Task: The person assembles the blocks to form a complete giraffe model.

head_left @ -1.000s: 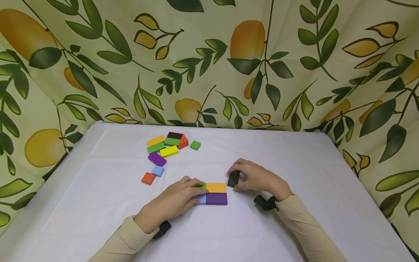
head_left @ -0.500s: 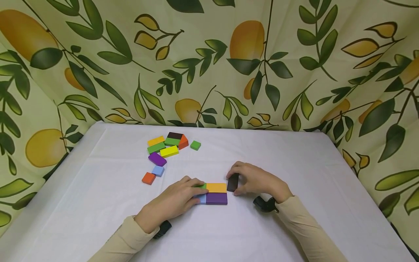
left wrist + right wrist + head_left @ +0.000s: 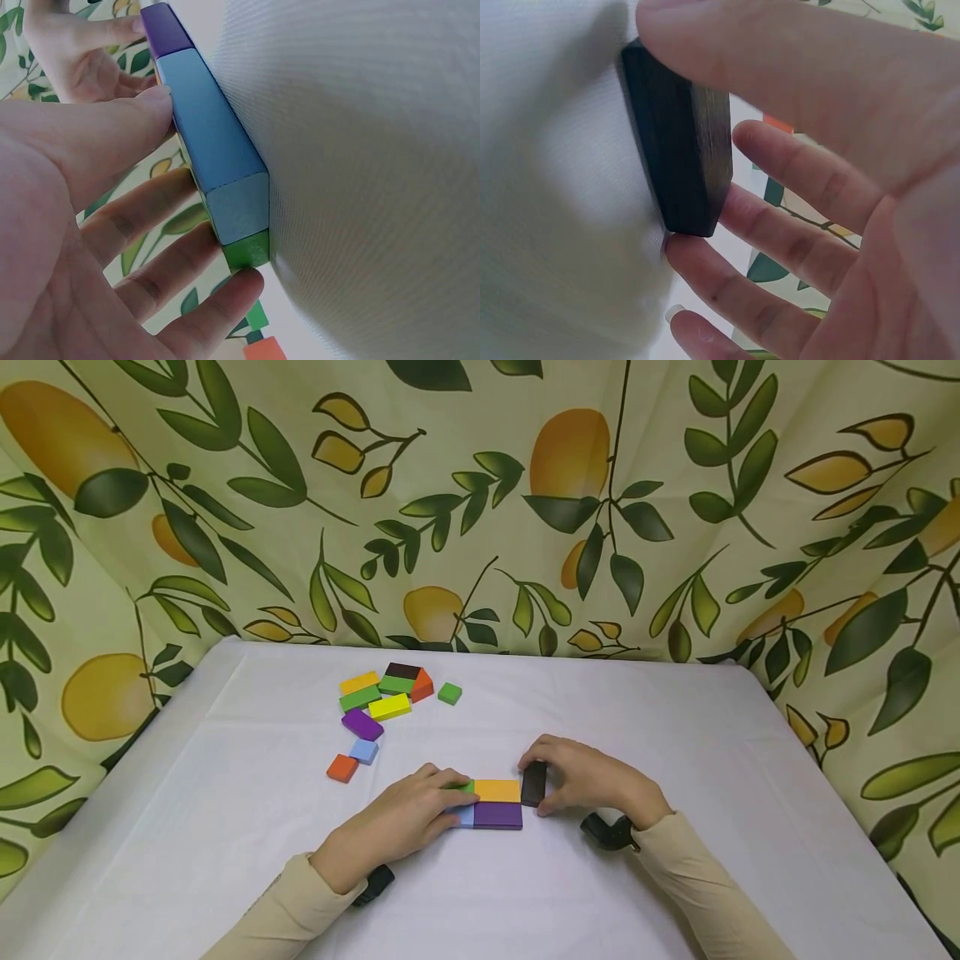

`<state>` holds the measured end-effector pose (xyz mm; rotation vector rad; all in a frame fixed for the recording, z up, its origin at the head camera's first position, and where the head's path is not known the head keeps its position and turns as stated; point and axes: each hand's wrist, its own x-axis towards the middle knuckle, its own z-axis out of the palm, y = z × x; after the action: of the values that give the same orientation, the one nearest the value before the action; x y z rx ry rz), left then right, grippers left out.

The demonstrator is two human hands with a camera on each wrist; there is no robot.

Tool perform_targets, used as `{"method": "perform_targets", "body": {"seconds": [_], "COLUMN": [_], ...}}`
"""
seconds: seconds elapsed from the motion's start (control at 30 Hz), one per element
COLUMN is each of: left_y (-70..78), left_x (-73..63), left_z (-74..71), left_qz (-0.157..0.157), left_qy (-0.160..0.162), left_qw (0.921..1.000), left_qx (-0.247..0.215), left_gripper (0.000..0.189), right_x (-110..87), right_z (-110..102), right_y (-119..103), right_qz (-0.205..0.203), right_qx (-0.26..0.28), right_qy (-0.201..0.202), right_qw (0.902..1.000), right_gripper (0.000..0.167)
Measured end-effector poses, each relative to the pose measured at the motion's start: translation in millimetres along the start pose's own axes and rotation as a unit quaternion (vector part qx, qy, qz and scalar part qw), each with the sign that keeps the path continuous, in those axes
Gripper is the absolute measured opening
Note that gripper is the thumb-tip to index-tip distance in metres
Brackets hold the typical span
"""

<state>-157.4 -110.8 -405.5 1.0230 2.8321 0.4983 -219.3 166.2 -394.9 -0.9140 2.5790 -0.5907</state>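
Observation:
In the head view, my left hand holds the left end of a small two-row group of blocks, thumb at the near side and fingers over the top. Under it show a light blue block and a green block, partly hidden by the fingers in the head view. A yellow block and a purple block form the group's right half. My right hand pinches a black block by its two short ends, thumb nearest me. That block lies crosswise, right at the yellow block's right end.
A white cloth covers the table. Toward the back left lies a loose cluster of blocks, including a lime yellow block, a purple one and an orange-red triangle. A green square sits apart. Behind hangs a patterned curtain.
My right hand has drawn the black block toward me and turned it straighter, alongside the group's right end. My left hand has stayed on the blocks.

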Motion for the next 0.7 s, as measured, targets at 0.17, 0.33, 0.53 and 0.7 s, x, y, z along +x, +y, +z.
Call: {"method": "perform_targets", "body": {"seconds": [0.17,0.33,0.53,0.7], "left_y": [0.5,-0.5,-0.9,-0.5], "left_x": [0.6,0.7,0.0,-0.6], "left_z": [0.7,1.5,1.1,0.4], "left_qz": [-0.007,-0.004,0.001,0.003], "left_qy": [-0.005,-0.003,0.003,0.004], "left_qw": [1.0,1.0,1.0,1.0], "left_qx": [-0.002,0.0,0.0,0.001], "left_gripper": [0.033,0.033,0.032,0.032], "right_x": [-0.1,-0.5,-0.7,-0.1], "right_z": [0.6,0.5,-0.2,-0.1], "right_y": [-1.2,-1.8,-2.0,-1.7], "right_qz": [0.006,0.012,0.007,0.007], "right_qx": [-0.003,-0.004,-0.003,0.0], "right_qy": [-0.002,-0.004,-0.005,-0.006], "right_qw": [1.0,0.9999,1.0,1.0], "right_gripper": [0.052,0.053,0.053,0.053]}}
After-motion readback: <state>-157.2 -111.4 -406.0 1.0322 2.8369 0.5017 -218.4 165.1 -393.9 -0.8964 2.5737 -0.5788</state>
